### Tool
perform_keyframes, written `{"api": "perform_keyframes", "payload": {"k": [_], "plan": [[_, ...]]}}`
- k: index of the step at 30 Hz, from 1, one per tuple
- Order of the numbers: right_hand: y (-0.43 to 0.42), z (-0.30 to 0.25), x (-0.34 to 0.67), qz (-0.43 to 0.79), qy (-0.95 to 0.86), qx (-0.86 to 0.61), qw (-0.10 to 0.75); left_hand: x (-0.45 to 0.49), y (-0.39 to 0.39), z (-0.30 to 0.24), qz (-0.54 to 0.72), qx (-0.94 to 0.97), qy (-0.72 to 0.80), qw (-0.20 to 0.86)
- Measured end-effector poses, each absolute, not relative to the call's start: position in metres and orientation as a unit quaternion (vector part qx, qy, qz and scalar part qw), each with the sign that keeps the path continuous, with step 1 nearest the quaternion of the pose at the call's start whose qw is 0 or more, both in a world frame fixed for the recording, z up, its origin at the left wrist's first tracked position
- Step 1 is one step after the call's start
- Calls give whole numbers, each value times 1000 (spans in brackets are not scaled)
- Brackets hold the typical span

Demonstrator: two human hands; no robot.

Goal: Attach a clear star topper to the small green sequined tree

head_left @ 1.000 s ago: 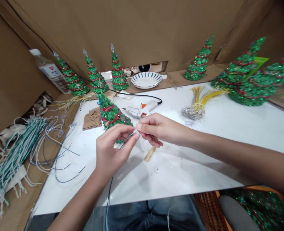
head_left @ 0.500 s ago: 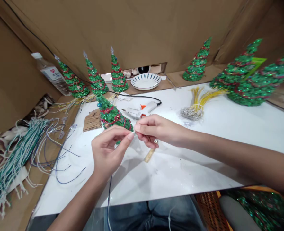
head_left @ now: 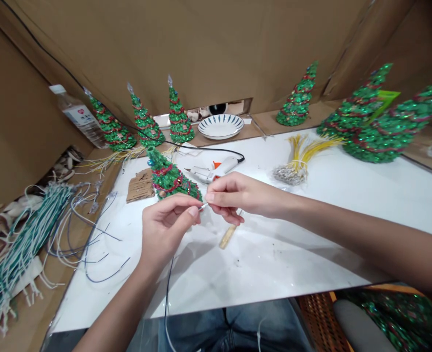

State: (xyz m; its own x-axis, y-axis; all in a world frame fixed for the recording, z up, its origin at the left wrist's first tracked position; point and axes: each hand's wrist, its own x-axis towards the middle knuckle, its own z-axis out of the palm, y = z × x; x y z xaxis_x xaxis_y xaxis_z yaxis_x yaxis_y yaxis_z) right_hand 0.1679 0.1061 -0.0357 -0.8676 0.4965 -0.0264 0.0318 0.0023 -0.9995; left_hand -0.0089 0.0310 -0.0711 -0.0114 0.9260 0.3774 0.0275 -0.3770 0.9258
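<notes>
Two hands (head_left: 161,217), seven trees (head_left: 169,180) around tabletop (head_left: 370,183), one plate (head_left: 221,127), one glue gun (head_left: 205,173).

Near tabletop (head_left: 260,274) is passable; past the left hand (head_left: 166,220), a tree (head_left: 170,182) obstructs

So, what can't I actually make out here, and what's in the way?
All in the head view:
- The white piece at the fingertips: tiny, its ends covered by the left hand and right hand.
- The lower front of the nearest Christmas tree: behind the left hand.
- The far end of the yellowish-handled tool: mostly behind the right hand.
- The fine print on the bottle: too small.
</notes>
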Motion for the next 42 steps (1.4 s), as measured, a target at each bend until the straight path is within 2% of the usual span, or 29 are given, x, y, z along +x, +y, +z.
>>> {"api": "perform_keyframes", "payload": {"k": [6, 11, 17, 30, 36, 42], "plan": [[109, -33, 171, 631, -733, -201, 156, -5, 32, -66, 555, 603, 436, 371], [107, -32, 174, 531, -810, -225, 103, -4, 33, -63, 515, 626, 455, 369], [107, -32, 172, 418, -884, -183, 106, -4, 33, -63, 463, 646, 453, 404], [110, -27, 175, 336, -925, -121, 130, -5, 34, -64, 542, 579, 475, 381], [117, -13, 184, 396, -903, -111, 122, -9, 34, -60, 539, 573, 487, 379], [124, -8, 190, 554, -821, -133, 32, -8, 36, -61, 475, 601, 493, 412]]}}
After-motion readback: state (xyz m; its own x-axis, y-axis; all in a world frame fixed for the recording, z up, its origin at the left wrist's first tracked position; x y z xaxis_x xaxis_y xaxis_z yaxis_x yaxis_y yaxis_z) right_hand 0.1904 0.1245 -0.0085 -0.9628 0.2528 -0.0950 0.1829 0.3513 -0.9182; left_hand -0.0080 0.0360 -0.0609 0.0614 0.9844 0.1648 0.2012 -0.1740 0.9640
